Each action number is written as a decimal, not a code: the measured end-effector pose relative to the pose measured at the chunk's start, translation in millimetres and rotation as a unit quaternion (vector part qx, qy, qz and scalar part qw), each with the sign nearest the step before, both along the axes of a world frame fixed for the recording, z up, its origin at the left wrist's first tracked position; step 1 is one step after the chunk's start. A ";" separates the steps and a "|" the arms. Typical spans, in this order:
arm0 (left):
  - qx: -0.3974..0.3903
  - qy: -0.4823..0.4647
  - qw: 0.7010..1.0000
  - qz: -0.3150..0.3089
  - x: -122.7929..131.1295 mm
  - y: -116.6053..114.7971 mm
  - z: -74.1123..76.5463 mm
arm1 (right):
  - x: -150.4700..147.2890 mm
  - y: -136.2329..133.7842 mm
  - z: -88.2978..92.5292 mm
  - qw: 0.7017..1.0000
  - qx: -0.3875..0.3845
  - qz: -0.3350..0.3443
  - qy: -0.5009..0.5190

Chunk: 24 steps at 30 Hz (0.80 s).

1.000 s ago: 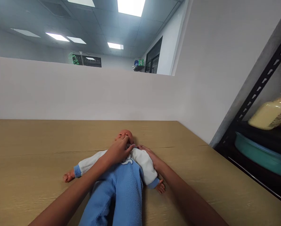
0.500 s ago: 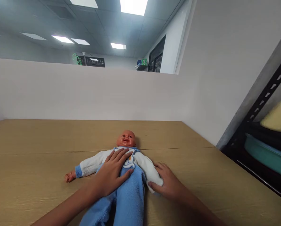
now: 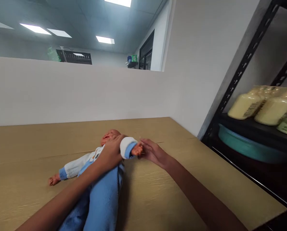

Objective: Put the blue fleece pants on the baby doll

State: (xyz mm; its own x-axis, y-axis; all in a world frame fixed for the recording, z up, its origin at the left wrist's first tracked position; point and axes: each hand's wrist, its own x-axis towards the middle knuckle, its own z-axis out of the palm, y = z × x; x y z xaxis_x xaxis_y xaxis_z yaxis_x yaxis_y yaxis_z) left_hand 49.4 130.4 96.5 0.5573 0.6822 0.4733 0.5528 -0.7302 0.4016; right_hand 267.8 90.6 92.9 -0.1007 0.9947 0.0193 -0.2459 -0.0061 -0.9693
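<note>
A baby doll (image 3: 105, 189) in blue trousers and a white top with blue cuffs lies on its back, its head away from me and tilted left. My left hand (image 3: 113, 149) wraps round the upper part of the doll's raised sleeve (image 3: 127, 147), near its shoulder. The doll's small hand (image 3: 137, 149) sticks out of the blue cuff toward the right. Beside it is my right hand (image 3: 153, 152), fingers apart, its fingertips partly hidden behind the doll's hand. The doll's other arm (image 3: 73, 166) stretches out on the table at the left.
The brown table (image 3: 158, 192) meets a low white wall (image 3: 85, 93) at the back. On the right, a black shelf rack (image 3: 235, 77) holds pale yellow bottles (image 3: 246, 106) above a teal basin (image 3: 249, 146).
My left hand has moved from the doll's chest to its sleeve. The doll's arm is raised and its body is turned. My right hand has let go of the sleeve. The view has swung right.
</note>
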 end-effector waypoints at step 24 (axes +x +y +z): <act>-0.287 -0.625 0.725 0.034 5.4 15.7 18.4 | -48.3 -53.3 -63.8 0.919 0.346 -0.015 -0.190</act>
